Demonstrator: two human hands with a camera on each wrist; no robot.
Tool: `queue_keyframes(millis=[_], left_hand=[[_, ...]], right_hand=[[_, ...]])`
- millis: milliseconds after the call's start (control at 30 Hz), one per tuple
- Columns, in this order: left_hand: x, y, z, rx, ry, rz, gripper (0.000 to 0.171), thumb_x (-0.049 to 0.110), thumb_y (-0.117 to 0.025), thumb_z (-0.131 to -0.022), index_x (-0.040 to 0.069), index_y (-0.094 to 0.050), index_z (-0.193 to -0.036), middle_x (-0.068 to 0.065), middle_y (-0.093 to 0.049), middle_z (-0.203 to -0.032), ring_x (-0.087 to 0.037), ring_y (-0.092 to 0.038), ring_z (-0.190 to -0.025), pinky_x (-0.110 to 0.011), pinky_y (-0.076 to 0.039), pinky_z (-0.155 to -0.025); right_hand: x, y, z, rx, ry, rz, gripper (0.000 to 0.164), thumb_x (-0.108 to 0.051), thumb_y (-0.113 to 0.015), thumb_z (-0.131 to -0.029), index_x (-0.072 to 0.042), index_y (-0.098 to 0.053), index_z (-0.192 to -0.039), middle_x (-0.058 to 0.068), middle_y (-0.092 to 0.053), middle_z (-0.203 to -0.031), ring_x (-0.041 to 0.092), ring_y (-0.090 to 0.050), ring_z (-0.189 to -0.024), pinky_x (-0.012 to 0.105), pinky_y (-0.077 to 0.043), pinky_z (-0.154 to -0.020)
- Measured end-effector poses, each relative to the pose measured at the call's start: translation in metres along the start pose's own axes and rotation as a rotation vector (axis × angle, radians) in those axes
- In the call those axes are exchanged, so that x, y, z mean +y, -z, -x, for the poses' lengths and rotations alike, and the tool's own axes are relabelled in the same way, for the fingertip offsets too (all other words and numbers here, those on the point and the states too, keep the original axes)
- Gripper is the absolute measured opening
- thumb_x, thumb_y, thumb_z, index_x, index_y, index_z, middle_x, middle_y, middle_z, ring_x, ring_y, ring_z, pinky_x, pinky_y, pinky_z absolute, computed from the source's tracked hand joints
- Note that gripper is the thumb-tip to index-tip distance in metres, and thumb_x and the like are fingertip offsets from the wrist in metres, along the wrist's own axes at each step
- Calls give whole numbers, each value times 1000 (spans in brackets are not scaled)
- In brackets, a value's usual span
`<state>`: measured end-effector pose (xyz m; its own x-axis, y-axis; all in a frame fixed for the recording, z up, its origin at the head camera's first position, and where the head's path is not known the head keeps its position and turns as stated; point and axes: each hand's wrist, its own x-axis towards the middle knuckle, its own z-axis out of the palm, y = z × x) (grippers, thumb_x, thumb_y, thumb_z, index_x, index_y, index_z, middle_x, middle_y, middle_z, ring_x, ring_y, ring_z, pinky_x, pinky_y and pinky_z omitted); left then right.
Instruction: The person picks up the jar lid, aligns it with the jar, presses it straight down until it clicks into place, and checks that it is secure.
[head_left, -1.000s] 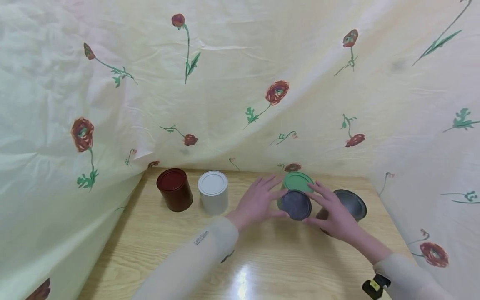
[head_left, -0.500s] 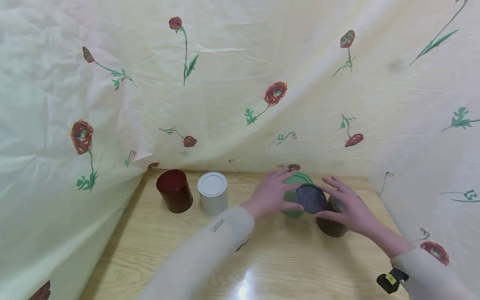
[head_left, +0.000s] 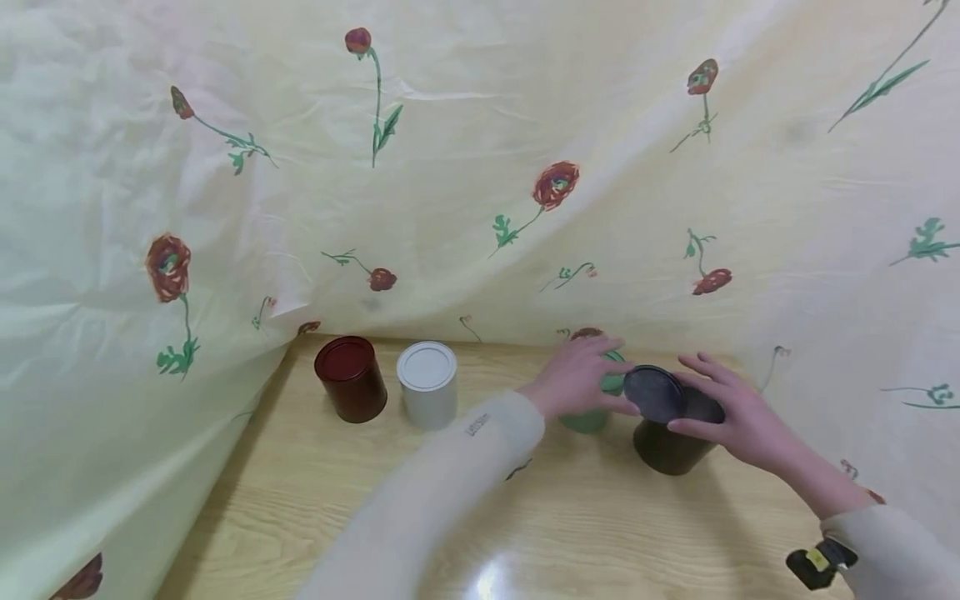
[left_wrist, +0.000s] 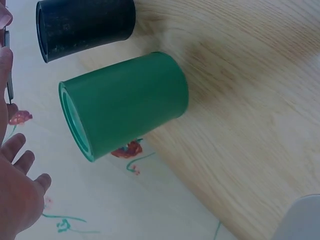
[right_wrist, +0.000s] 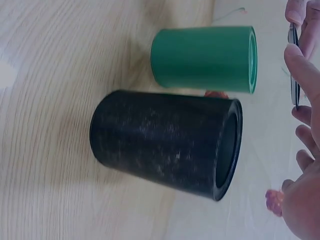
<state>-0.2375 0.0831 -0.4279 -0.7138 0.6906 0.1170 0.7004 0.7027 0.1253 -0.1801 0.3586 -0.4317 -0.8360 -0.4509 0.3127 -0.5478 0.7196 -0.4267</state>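
Both hands hold a round black lid between them, up above the black can. My left hand pinches its left edge; my right hand has its right edge between thumb and fingers. Seen edge-on, the lid is thin in the left wrist view, and the lid also shows that way in the right wrist view. In that view the black can has an uncovered top with a recessed rim. A green can stands beside it, its top closed, partly behind my left hand in the head view.
A dark red can and a white can, both with tops on, stand at the back left of the wooden table. Flowered cloth hangs behind the table and along both sides.
Both hands have moved right with the lid, from in front of the green can to over the black can's left side. The other cans stay in place.
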Motion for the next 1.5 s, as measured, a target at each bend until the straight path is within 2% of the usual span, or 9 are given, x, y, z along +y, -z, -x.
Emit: queue_keyframes(millis=[67, 133, 300, 367, 500, 1033, 1233, 1500], left_hand=[[4, 0, -5, -24, 13, 31, 77, 77, -64, -92, 37, -54, -157, 4, -35, -174, -17, -29, -161, -38, -25, -131], [9, 0, -9, -49, 31, 65, 77, 77, -65, -92, 38, -54, -157, 5, -33, -174, -17, -27, -161, -38, -24, -132], [17, -2, -18, -82, 56, 121, 77, 76, -68, -91, 39, -54, -157, 8, -34, -174, -15, -28, -161, -33, -25, -131], [19, -2, -21, -77, 54, 126, 76, 75, -69, -91, 39, -54, -157, 9, -36, -172, -14, -30, -160, -31, -26, -130], [23, -6, -29, -71, 49, 114, 77, 76, -67, -91, 40, -53, -157, 9, -38, -171, -13, -33, -158, -29, -28, -129], [47, -19, -55, -91, 109, 144, 77, 78, -65, -91, 43, -51, -158, 14, -37, -171, -8, -31, -158, -24, -25, -128], [52, -27, -63, -63, 118, 144, 77, 78, -66, -90, 43, -52, -157, 13, -41, -169, -8, -35, -156, -23, -27, -127], [59, -39, -67, -28, 134, 97, 78, 78, -63, -92, 41, -50, -159, 11, -43, -168, -10, -36, -156, -24, -30, -126]], right_hand=[[4, 4, 3, -17, -7, -16, 69, -19, -94, -81, 0, -65, -141, 31, -48, -157, 61, -33, -148, 84, -32, -106], [6, 8, 7, -30, -29, -29, 69, -18, -93, -82, 0, -64, -142, 30, -46, -158, 62, -36, -145, 78, -34, -108], [14, 13, 14, -42, -68, -24, 69, -18, -93, -82, -1, -64, -142, 29, -46, -158, 61, -42, -139, 71, -40, -98], [17, 15, 15, -47, -69, -19, 69, -18, -93, -82, 0, -64, -143, 30, -46, -158, 62, -42, -138, 72, -41, -94], [25, 19, 18, -47, -80, -8, 70, -18, -93, -82, 0, -64, -143, 30, -46, -158, 63, -42, -138, 71, -41, -94], [49, 33, 33, -61, -173, 8, 71, -20, -91, -86, 3, -60, -146, 34, -42, -160, 66, -36, -142, 82, -36, -98], [55, 35, 36, -59, -191, 29, 69, -21, -91, -86, 4, -61, -144, 35, -42, -159, 66, -36, -141, 82, -38, -95], [66, 32, 38, -49, -184, 44, 66, -22, -91, -87, 2, -63, -142, 36, -44, -157, 67, -38, -138, 81, -38, -95]])
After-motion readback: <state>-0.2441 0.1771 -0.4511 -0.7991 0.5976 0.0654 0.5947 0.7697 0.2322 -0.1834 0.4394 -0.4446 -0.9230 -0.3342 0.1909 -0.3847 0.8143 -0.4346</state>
